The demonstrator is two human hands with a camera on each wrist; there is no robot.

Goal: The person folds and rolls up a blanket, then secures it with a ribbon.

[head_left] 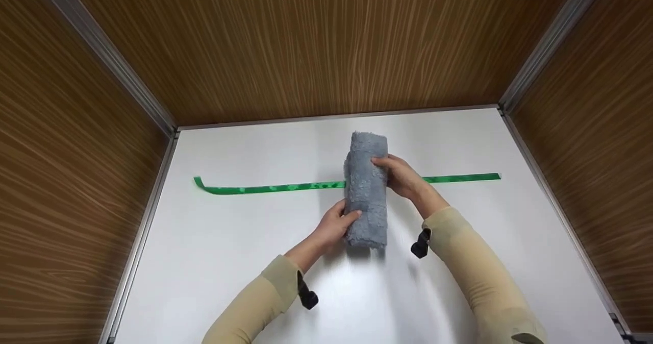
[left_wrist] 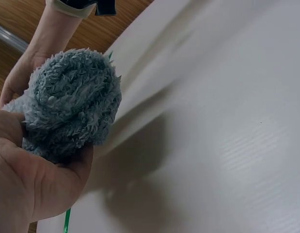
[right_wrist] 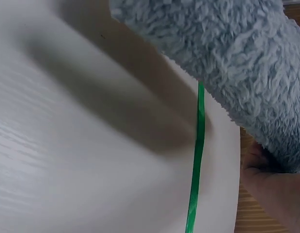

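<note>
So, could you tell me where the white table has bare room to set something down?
The table is bare left of the left hand, below the green ribbon, and right of the right hand. A bare strip runs between ribbon and back wall. The middle is crowded: both hands grip the rolled grey towel.

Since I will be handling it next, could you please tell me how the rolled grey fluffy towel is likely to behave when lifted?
The rolled grey fluffy towel is probably soft and light: its pile looks plush. It may sag or unroll if held at one end, as the left hand and right hand both grip it. Set down on the smooth white table, it could roll sideways.
</note>
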